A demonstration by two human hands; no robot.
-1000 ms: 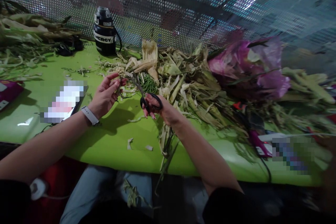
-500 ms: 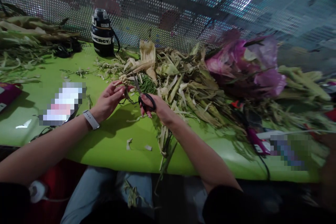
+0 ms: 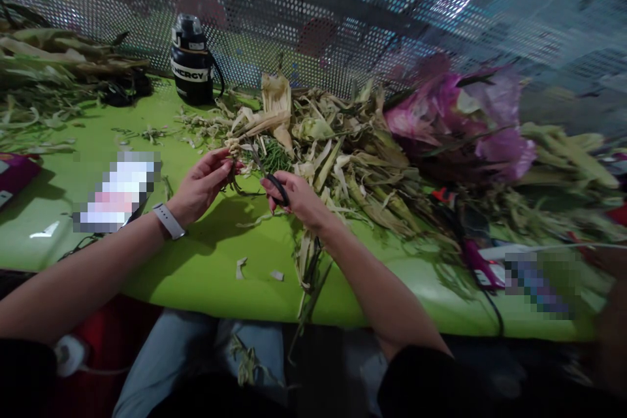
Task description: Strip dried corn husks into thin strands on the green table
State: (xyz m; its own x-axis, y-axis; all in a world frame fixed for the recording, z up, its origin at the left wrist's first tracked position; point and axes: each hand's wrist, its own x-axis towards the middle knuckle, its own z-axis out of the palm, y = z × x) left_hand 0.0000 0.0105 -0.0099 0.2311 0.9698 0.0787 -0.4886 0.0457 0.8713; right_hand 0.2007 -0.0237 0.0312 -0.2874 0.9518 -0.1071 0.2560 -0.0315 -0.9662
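My left hand (image 3: 206,184) pinches a small bundle of dried plant pieces (image 3: 234,147) between thumb and fingers, over the green table (image 3: 206,274). To its right, my right hand (image 3: 289,196) is closed round the black handles of a pair of scissors (image 3: 277,188). The blades point up and left, close to the bundle; whether they touch it I cannot tell. Just behind the scissors lie green strands (image 3: 274,157) and dry husks (image 3: 362,150) in a wide heap.
A black bottle (image 3: 191,62) stands at the back, before a perforated metal screen (image 3: 274,6). A lit phone (image 3: 117,192) lies left of my wrist. Pink wrapping (image 3: 455,124) sits at the right, with a cable and purple device (image 3: 482,264) nearer the front.
My right hand has turned slightly, so the scissor handles look narrower and more edge-on. My left hand keeps its pinch, almost in the same place.
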